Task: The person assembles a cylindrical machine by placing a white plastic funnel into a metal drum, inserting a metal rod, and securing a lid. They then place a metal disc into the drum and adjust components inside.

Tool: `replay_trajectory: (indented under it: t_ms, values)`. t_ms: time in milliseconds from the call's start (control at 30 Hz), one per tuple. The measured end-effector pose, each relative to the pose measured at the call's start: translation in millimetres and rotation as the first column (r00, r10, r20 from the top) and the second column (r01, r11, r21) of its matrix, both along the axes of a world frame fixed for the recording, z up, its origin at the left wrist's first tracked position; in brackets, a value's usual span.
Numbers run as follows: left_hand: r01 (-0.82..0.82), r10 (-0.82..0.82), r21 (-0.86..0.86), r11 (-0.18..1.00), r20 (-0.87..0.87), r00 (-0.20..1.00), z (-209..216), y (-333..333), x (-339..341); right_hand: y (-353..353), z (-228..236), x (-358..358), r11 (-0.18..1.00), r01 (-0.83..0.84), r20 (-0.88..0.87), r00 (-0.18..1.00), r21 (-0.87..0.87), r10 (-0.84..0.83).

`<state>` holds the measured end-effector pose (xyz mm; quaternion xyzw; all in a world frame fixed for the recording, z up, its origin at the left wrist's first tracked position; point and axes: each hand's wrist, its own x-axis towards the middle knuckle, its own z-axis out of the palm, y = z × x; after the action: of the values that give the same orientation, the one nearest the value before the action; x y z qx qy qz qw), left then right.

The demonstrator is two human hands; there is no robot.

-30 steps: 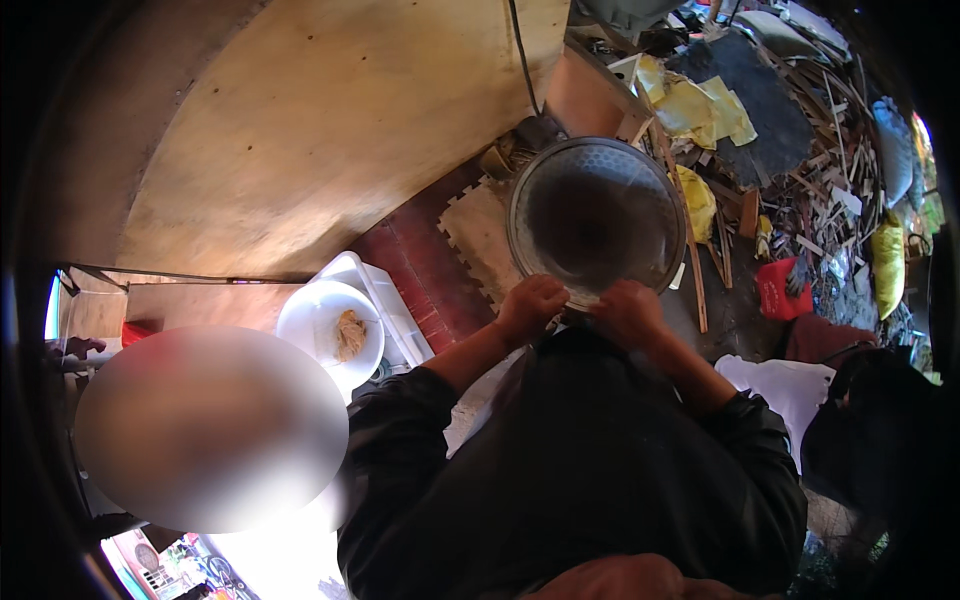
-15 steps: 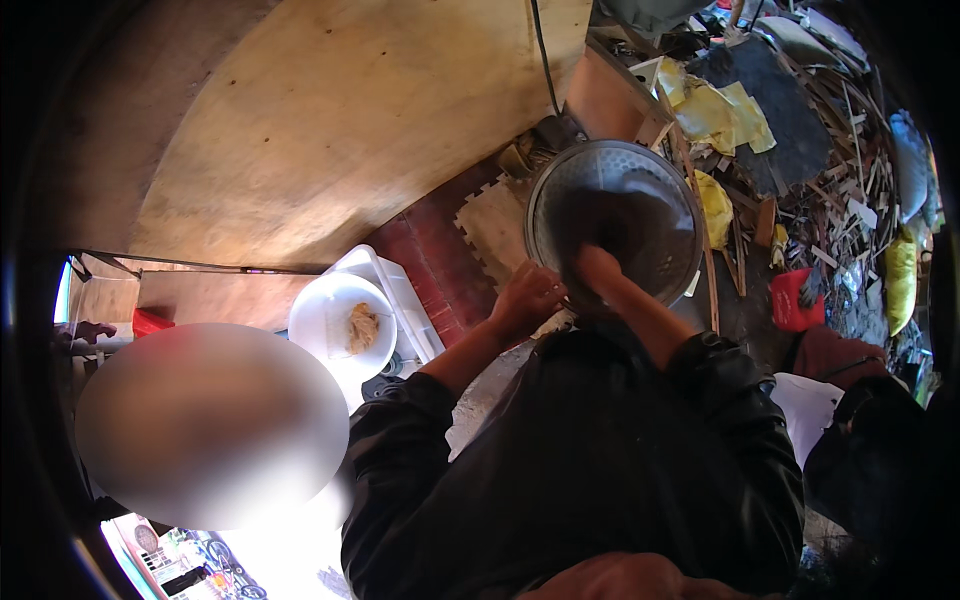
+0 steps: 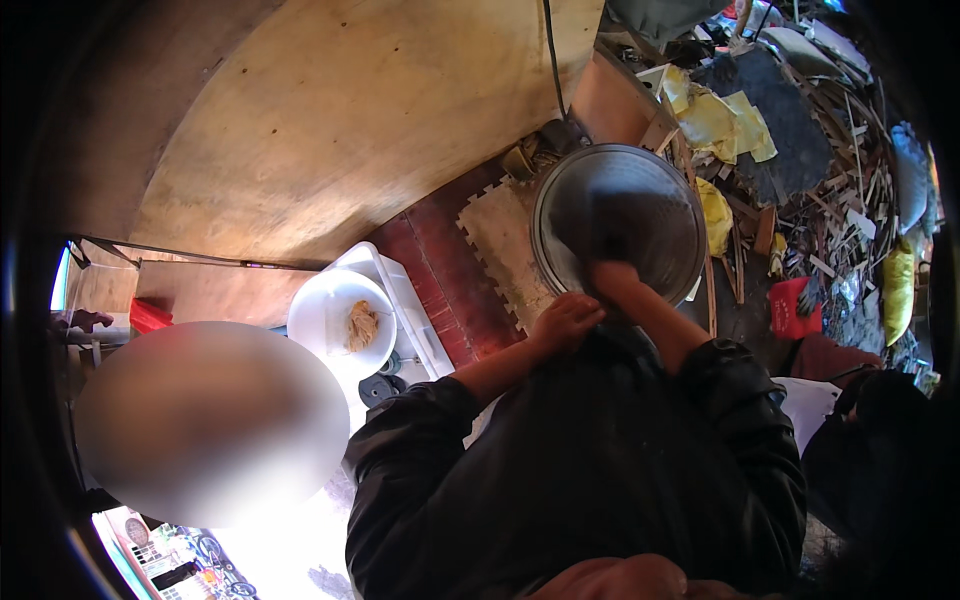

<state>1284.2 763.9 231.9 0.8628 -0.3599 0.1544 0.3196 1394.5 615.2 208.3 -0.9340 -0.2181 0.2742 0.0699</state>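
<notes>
The round metal vessel (image 3: 692, 222) lies straight ahead of both hands, its near rim closest to the wearer; its outline is a circle, so no long axis shows from above, and what counts is which part of the rim each hand meets. The right hand (image 3: 613, 276) is the nearer one to its middle; it reaches over the near edge, with the forearm slanting in from the lower right and the fingers toward the dark centre; shadow and blur swallow the fingertips, so I cannot tell whether they are spread, pinched or round something, nor whether they touch the inner surface. The left hand (image 3: 568, 323) sits just left of the right hand and closer to the body, by the near-left rim; its fingers look bent and close together, but whether they grip the rim or only rest by it, I cannot tell.

Ahead and left of the left hand, the tan jigsaw-edged mat (image 3: 497, 238) lies beside the vessel; well off to that hand's left stands the white bucket (image 3: 312, 330) with some tan material inside; a red container (image 3: 790, 307) lies well to the right hand's right.
</notes>
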Motion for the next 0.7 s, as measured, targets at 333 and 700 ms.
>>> replay_trajectory:
  t_ms: [333,700]
  values:
    - [-0.057,0.067,0.112,0.992,-0.085,0.994,45.1,45.1,23.6,-41.5,89.8,-87.6,0.839,-0.104,0.323,0.942,0.534,-0.089]
    - [0.088,-0.082,0.207,0.974,-0.035,0.996,44.9,30.5,45.0,-41.9,79.0,-99.2,0.900,-0.095,0.513,0.844,0.426,-0.154]
